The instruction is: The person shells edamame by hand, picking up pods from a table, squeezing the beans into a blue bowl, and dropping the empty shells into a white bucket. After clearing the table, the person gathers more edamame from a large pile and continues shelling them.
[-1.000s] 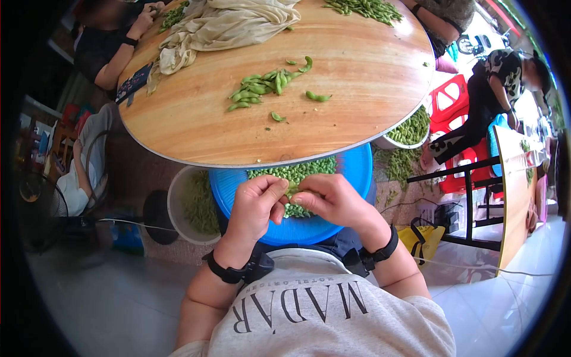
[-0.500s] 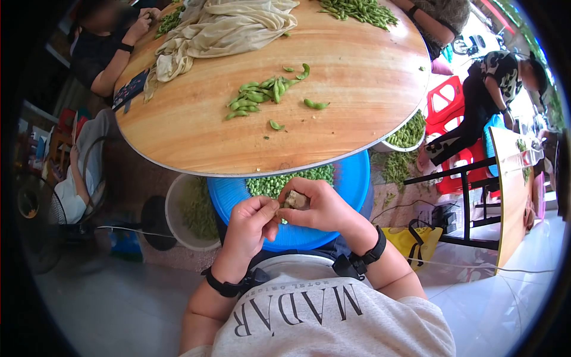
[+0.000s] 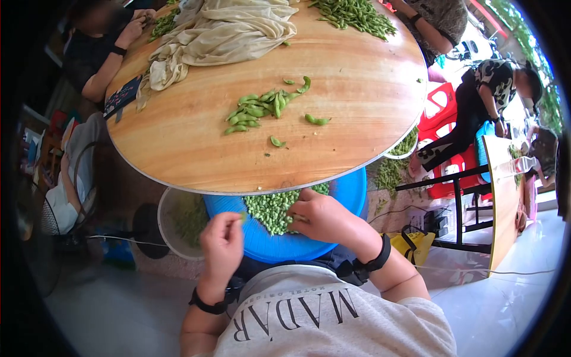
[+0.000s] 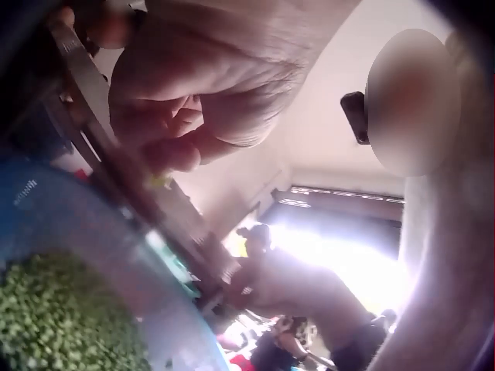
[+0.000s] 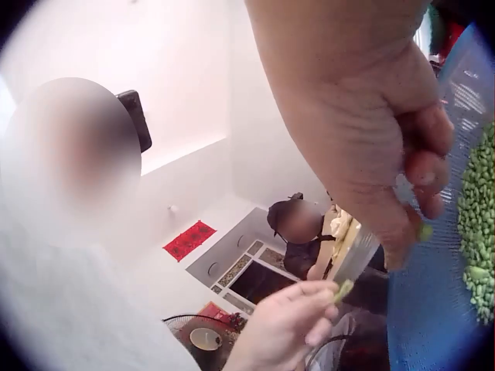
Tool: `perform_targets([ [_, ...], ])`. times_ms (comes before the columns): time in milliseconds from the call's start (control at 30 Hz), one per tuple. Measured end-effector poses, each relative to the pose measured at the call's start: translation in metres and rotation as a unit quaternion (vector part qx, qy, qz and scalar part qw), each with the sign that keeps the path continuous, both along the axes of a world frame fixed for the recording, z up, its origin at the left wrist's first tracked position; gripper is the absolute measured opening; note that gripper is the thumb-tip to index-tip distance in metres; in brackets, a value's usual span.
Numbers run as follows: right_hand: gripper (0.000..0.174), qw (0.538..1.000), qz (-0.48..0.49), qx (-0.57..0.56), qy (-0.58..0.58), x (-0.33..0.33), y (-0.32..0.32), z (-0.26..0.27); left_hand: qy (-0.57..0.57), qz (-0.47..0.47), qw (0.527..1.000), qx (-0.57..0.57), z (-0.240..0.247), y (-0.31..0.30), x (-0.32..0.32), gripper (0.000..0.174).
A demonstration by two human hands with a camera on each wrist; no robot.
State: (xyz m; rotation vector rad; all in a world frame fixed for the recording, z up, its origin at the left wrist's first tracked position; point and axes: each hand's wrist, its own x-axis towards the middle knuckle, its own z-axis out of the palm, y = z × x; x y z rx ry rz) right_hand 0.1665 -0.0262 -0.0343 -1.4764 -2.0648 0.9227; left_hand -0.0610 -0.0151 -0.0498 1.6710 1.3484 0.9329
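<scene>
Over the left side of the blue basin (image 3: 348,205), my left hand (image 3: 219,250) pinches a small piece of green soybean pod (image 3: 242,216) between thumb and fingertips. The same pod piece (image 5: 344,291) shows in the right wrist view. My right hand (image 3: 326,219) hangs low over the shelled green soybeans (image 3: 267,211) in the basin, fingers curled. In the right wrist view a green soybean (image 5: 425,230) shows at its thumb tip. Unshelled soybean pods (image 3: 256,110) lie in a small pile on the round wooden table (image 3: 196,137) in front.
The table's near edge overhangs the basin. A whitish bucket (image 3: 169,229) with green pods stands left of it. A beige cloth (image 3: 223,35) and a larger pod heap (image 3: 354,18) lie at the far side. Other people sit around; red stools (image 3: 437,107) stand at right.
My hands, together earlier, have parted. The left moved left with the pod piece; the right moved forward over the soybeans. The pale thing seen in the right palm no longer shows.
</scene>
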Motion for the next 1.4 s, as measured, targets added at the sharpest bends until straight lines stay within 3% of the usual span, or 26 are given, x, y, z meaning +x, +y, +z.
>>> perform_targets([
  [67, 0.016, 0.991, 0.050, -0.075, -0.102, 0.010, 0.008, 0.023, 0.012, 0.075, 0.996, -0.037, -0.009, 0.008, -0.028, 0.005],
  [100, 0.019, 0.994, 0.051, -0.063, -0.075, 0.015, 0.013, 0.029, 0.074, 0.093, 0.993, 0.002, -0.016, 0.012, -0.045, 0.007],
  [200, 0.020, 0.999, -0.025, -0.002, 0.023, 0.033, 0.036, 0.047, 0.262, 0.130, 0.955, 0.041, -0.021, 0.025, -0.085, 0.017],
  [267, 0.019, 0.985, -0.148, 0.081, -0.033, 0.041, 0.065, 0.052, 0.399, 0.136, 0.906, 0.047, -0.033, 0.026, -0.105, 0.025],
  [367, 0.018, 0.958, -0.186, 0.150, -0.158, 0.054, 0.109, 0.037, 0.455, 0.140, 0.873, 0.104, -0.033, 0.027, -0.107, 0.028],
  [433, 0.020, 0.953, -0.166, 0.161, -0.197, 0.059, 0.121, 0.029, 0.211, 0.113, 0.969, -0.060, -0.001, 0.028, -0.083, 0.030],
  [467, 0.020, 0.970, -0.177, 0.119, -0.117, 0.055, 0.120, 0.038, 0.078, 0.098, 0.982, -0.139, 0.014, 0.027, -0.066, 0.031],
  [533, 0.021, 0.980, -0.194, 0.021, 0.048, 0.041, 0.096, 0.065, -0.104, 0.016, 0.989, -0.102, 0.024, 0.016, -0.039, 0.032],
  [600, 0.018, 0.928, -0.166, -0.126, 0.310, 0.022, 0.070, 0.073, -0.133, 0.003, 0.990, -0.036, 0.052, 0.009, 0.005, 0.033],
  [667, 0.019, 0.867, -0.115, -0.211, 0.437, 0.004, 0.047, 0.061, -0.087, -0.038, 0.994, 0.060, 0.061, 0.012, 0.032, 0.033],
  [733, 0.019, 0.852, -0.103, -0.231, 0.459, -0.008, 0.030, 0.050, -0.089, -0.053, 0.993, 0.062, 0.054, 0.010, 0.048, 0.028],
  [867, 0.021, 0.864, -0.139, -0.202, 0.439, -0.003, 0.009, 0.031, -0.044, -0.084, 0.987, 0.126, 0.043, 0.004, 0.049, 0.016],
  [900, 0.031, 0.862, -0.123, -0.209, 0.446, 0.001, 0.008, 0.032, -0.054, -0.075, 0.989, 0.112, 0.047, 0.001, 0.049, 0.011],
  [1033, 0.042, 0.856, -0.030, -0.257, 0.448, -0.001, -0.004, 0.027, -0.048, -0.083, 0.984, 0.150, 0.048, -0.006, 0.049, 0.016],
  [1133, 0.041, 0.834, -0.004, -0.288, 0.471, -0.002, -0.006, 0.026, -0.022, -0.091, 0.983, 0.155, 0.052, -0.010, 0.049, 0.018],
  [1400, 0.037, 0.833, -0.038, -0.303, 0.462, -0.008, -0.011, 0.028, 0.051, -0.099, 0.974, 0.195, 0.056, -0.016, 0.050, 0.017],
])
